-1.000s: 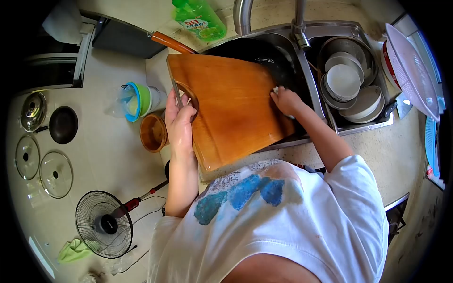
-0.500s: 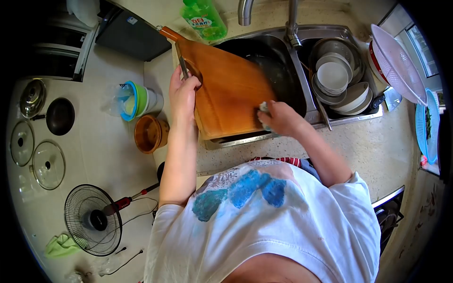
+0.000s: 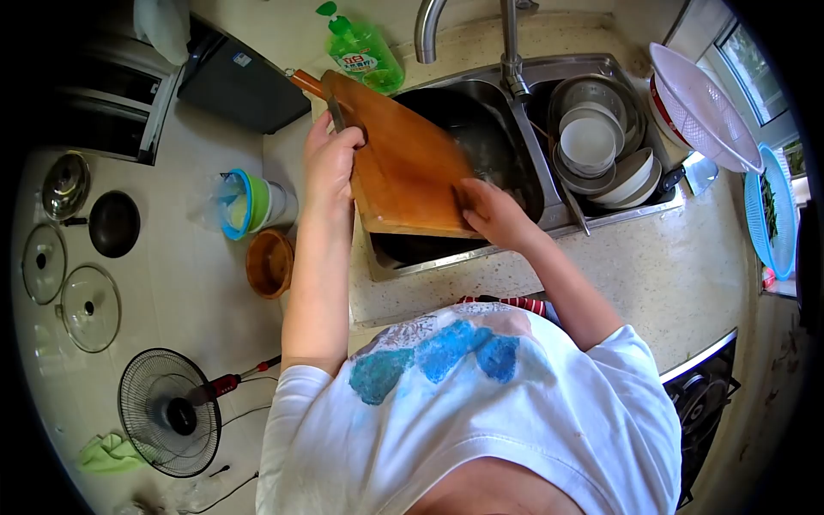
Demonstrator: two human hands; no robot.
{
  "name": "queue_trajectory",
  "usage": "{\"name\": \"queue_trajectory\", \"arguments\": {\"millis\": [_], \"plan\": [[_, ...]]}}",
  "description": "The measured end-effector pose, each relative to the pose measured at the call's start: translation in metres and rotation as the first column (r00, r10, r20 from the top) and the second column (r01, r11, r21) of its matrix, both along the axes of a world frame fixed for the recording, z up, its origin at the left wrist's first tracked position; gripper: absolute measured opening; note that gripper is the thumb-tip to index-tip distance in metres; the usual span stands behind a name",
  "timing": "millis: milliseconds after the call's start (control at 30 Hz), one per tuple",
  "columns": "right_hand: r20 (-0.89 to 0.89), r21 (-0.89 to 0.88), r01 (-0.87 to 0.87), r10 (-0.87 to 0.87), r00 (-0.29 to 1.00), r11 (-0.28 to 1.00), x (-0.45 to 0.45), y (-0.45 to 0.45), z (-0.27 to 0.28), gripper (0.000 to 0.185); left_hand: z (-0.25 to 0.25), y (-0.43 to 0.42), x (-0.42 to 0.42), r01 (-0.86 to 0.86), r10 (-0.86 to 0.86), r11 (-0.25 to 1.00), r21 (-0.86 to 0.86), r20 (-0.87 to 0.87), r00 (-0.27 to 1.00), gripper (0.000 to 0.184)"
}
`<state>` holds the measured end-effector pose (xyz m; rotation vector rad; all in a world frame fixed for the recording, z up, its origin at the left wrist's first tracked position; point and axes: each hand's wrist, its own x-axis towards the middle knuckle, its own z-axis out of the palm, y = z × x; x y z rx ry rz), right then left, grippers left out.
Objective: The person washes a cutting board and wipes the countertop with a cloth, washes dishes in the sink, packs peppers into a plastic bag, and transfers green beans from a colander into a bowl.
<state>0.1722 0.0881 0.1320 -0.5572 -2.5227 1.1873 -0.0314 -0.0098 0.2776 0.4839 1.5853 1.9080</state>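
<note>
A wooden cutting board (image 3: 412,167) is tilted over the left sink basin (image 3: 506,129). Gripping its left edge near the top is my left hand (image 3: 329,163), with the thumb on the front face. A grey strip (image 3: 333,105) shows along that edge, just above my fingers. At the board's lower right edge, my right hand (image 3: 502,215) is closed, its fingertips against the wood. The small pale cloth seen in it a moment ago is now hidden by the hand. An orange handle (image 3: 305,82) with a metal ring sticks out at the board's top left.
Stacked bowls (image 3: 588,146) fill the right basin, beneath the faucet (image 3: 512,69). A green soap bottle (image 3: 365,56) stands behind the board. To the right are a pink colander (image 3: 708,112) and a blue basket (image 3: 772,219). A fan (image 3: 170,412) stands at left.
The board has tilted further, so its face looks narrower. My right hand has shifted slightly left and up along its edge, and the cloth has gone out of sight. The camera view has shifted.
</note>
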Motion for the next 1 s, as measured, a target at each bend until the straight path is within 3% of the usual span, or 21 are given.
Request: {"name": "queue_trajectory", "arguments": {"millis": [33,100,167,233,300,367,433,467,500,533,567,633,700,767,833,867,900,967,1000], "plan": [[-0.136,-0.156,-0.043,0.022,0.990,0.987,-0.002,0.001,0.024,0.045,0.001,0.003,0.004,0.015,-0.016,1.000,-0.003,-0.040,0.999,0.054],[-0.200,-0.202,-0.002,-0.039,0.979,0.979,-0.008,0.002,0.069,0.037,-0.001,0.013,0.007,-0.013,0.014,1.000,0.017,-0.081,0.997,0.054],[-0.433,-0.480,-0.134,-0.102,0.896,0.867,-0.017,0.007,0.098,0.036,-0.001,0.024,0.017,-0.046,0.050,0.998,0.039,-0.119,0.992,0.054],[-0.516,-0.467,-0.232,-0.050,0.855,0.853,-0.028,0.011,0.124,0.035,0.007,0.036,0.035,-0.177,0.178,0.984,0.021,-0.117,0.977,0.056],[-0.497,-0.357,-0.248,0.042,0.867,0.900,-0.035,0.011,0.151,0.038,0.008,0.044,0.041,-0.121,0.128,0.984,0.128,-0.053,0.990,0.059],[-0.431,-0.220,-0.146,0.039,0.902,0.964,-0.045,0.020,0.151,0.041,0.009,0.048,0.046,-0.076,0.074,0.978,0.197,0.016,0.997,0.053],[-0.377,-0.321,-0.151,0.020,0.926,0.935,-0.054,0.033,0.152,0.040,0.001,0.047,0.041,0.052,-0.111,0.924,0.379,0.137,0.984,0.043],[-0.351,-0.355,-0.140,0.008,0.937,0.924,-0.056,0.039,0.155,0.040,-0.001,0.040,0.038,0.164,-0.225,0.916,0.366,0.132,0.965,0.050],[-0.323,-0.391,-0.128,-0.006,0.946,0.912,-0.059,0.046,0.156,0.040,-0.004,0.035,0.040,0.284,-0.366,0.859,0.425,0.125,0.922,0.041],[-0.364,-0.365,-0.147,0.005,0.932,0.919,-0.064,0.057,0.148,0.038,-0.011,0.032,0.043,0.252,-0.340,0.879,0.404,0.161,0.927,0.039],[-0.244,-0.279,-0.120,0.050,0.968,0.953,-0.062,0.062,0.158,0.035,-0.018,0.032,0.047,0.220,-0.313,0.896,0.385,0.196,0.930,0.037],[-0.122,-0.265,-0.161,0.133,0.984,0.951,-0.067,0.070,0.164,0.033,-0.029,0.023,0.051,0.203,-0.313,0.890,0.409,0.224,0.923,0.033],[-0.033,-0.289,-0.166,0.163,0.986,0.943,-0.070,0.064,0.176,0.032,-0.057,0.012,0.045,0.118,-0.208,0.932,0.342,0.239,0.949,0.027],[0.050,-0.314,-0.163,0.188,0.981,0.935,-0.076,0.054,0.178,0.031,-0.126,-0.001,0.043,0.016,-0.042,0.994,0.109,0.243,0.969,0.024],[-0.164,-0.494,-0.185,0.118,0.979,0.849,-0.085,0.043,0.170,0.028,-0.180,-0.016,0.054,0.204,-0.162,0.937,-0.283,0.166,0.973,0.023],[-0.159,-0.518,-0.202,0.138,0.978,0.831,-0.090,0.039,0.173,0.026,-0.215,-0.021,0.058,0.408,-0.426,0.824,-0.393,0.045,0.903,0.024],[-0.150,-0.515,-0.204,0.146,0.978,0.833,-0.094,0.035,0.175,0.026,-0.238,-0.023,0.062,0.553,-0.666,0.652,-0.519,-0.044,0.745,0.026],[-0.078,-0.499,-0.223,0.212,0.974,0.837,-0.103,0.029,0.178,0.026,-0.241,-0.014,0.082,0.515,-0.876,0.478,-0.712,-0.339,0.343,0.032],[-0.034,-0.458,-0.203,0.211,0.977,0.866,-0.109,0.029,0.175,0.027,-0.241,-0.004,0.090,0.516,-0.873,0.482,-0.707,-0.340,0.350,0.032]]}}
